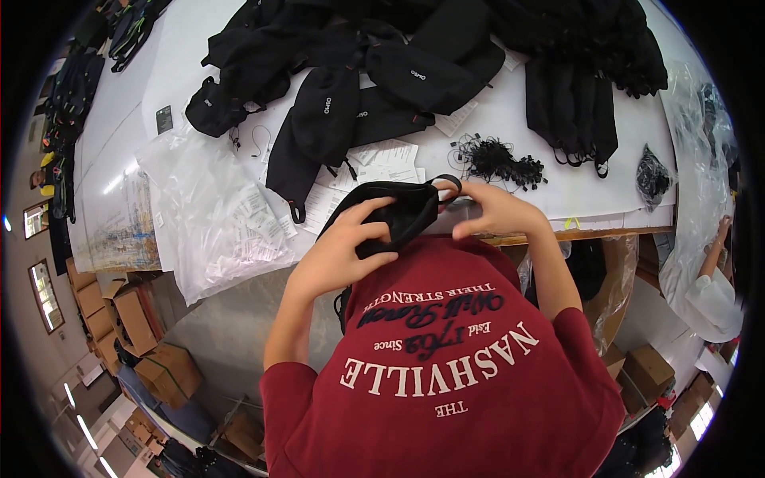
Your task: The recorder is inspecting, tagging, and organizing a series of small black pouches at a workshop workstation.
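A black fabric pouch (410,209) is held close to my body at the table's near edge, its mouth partly spread. My left hand (343,245) grips its left side, with fingers reaching over the rim into the opening and the thumb on the near side. At the pouch's right end, my right hand (502,213) has its fingertips at a small black loop (448,185); its thumb is held apart from the fingers. Just beyond lie more black pouches (325,115) and white printed paper slips (390,159).
A tangle of black tag cords (504,162) lies right of the papers. Clear plastic bags (215,215) cover the table's left front. Black pouches (570,111) are heaped at the back. Cardboard boxes (167,374) stand below at the left. Another person's arm (715,247) shows at far right.
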Demonstrator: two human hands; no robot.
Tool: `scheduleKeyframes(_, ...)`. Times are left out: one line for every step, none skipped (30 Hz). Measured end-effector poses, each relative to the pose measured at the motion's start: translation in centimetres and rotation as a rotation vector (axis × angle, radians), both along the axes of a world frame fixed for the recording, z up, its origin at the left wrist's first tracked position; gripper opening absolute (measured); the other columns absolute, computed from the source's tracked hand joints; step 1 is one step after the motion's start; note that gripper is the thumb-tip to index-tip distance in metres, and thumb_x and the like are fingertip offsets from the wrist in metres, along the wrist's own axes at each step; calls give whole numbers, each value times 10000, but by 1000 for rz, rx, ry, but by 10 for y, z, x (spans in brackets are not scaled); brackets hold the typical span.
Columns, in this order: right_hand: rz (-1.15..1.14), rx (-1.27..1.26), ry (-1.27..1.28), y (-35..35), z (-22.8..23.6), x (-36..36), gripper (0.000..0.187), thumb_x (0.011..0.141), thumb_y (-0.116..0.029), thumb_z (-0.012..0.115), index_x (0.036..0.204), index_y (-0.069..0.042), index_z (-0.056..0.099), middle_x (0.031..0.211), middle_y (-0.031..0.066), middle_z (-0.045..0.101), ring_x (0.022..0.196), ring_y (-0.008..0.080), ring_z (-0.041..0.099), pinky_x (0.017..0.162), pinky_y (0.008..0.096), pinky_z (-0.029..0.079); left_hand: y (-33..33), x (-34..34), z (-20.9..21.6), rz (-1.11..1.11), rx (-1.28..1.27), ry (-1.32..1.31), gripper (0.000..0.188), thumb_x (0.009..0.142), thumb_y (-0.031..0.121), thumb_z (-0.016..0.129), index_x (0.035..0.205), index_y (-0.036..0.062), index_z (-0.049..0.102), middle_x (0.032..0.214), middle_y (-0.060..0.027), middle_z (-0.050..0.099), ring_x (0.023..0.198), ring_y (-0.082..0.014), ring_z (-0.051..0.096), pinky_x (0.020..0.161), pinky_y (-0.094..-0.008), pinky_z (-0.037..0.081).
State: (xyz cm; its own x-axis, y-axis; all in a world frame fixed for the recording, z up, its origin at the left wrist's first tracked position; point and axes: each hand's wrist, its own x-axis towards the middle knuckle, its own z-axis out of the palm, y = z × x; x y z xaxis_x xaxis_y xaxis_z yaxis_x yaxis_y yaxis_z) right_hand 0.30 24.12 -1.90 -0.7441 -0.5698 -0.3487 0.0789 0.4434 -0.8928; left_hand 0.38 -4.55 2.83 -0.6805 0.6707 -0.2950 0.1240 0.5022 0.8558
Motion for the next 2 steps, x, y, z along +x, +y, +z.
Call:
scheduleKeyframes(3, -36, -108, -1, 1, 7, 622, 759, -440, 734, 1240, -87, 560, 1010, 95, 651, 947, 240, 619, 836, 323, 463, -3, 0, -2, 4, -1, -2, 217, 731, 171, 742, 806, 32, 593, 1352, -175, 468, 1257, -366, 432, 1033, -429, 335)
scheduleKeyframes(7, -37, -109, -1, 0, 6, 622, 759, -440, 734, 1240, -87, 560, 1010, 95, 651, 947, 240, 619, 836, 323, 463, -7, 0, -7, 21, -29, 32, 241, 736, 184, 746, 821, 21, 591, 1358, -177, 464, 1268, -354, 426, 1035, -425, 334)
